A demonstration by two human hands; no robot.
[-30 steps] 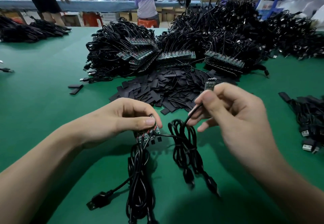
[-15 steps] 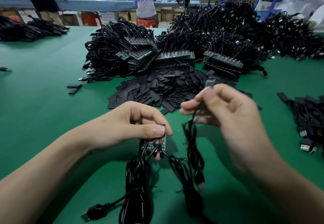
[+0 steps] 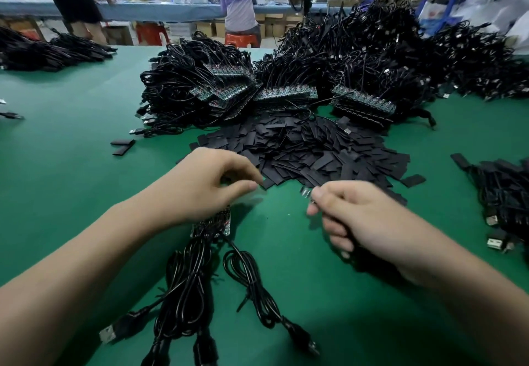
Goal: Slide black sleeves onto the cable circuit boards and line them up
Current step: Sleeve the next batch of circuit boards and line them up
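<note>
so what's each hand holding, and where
Right hand pinches one circuit board by its cable end, the tip poking past the fingers. Left hand is at the sleeve pile edge; a grip there cannot be told.

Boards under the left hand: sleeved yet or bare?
Bare. The boards below the left hand show green faces and components, uncovered where visible.

Flat black sleeves [image 3: 300,151] lie heaped mid-surface. Nearer, a stack of circuit boards [image 3: 213,224] pokes from under the left hand [image 3: 206,185] holding it, coiled cables [image 3: 186,285] trailing toward the viewer; the right hand [image 3: 357,216] pinches one more board [image 3: 305,193].
</note>
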